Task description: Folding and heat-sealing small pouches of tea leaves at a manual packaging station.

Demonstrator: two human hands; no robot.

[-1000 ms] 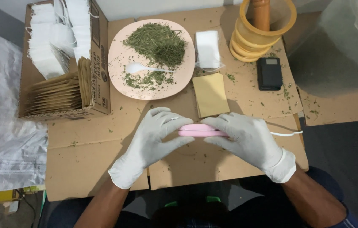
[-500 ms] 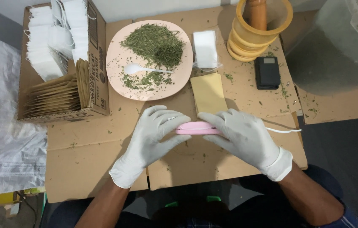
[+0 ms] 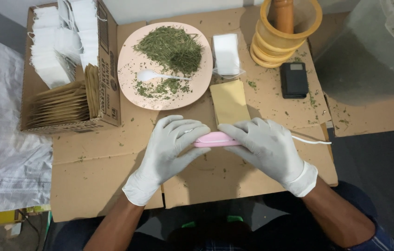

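Note:
Both my hands wear white gloves and press on a long pink handheld device [image 3: 215, 139] lying on the cardboard. My left hand [image 3: 171, 146] grips its left end, fingers curled over the top. My right hand [image 3: 264, 146] covers its right end. A white cord [image 3: 310, 141] runs out from under my right hand toward the right. Just beyond the device lies a stack of tan paper envelopes [image 3: 229, 101].
A pink plate [image 3: 129, 69] holds dried green herbs and a white spoon [image 3: 153, 75]. A cardboard box [image 3: 108, 69] at left holds white bags and brown envelopes. White bags [image 3: 226, 54], a yellow mortar with pestle [image 3: 283, 35] and a black scale [image 3: 294, 80] stand behind.
Both hands with the pink device shifted slightly up and left on the cardboard; the grip is unchanged.

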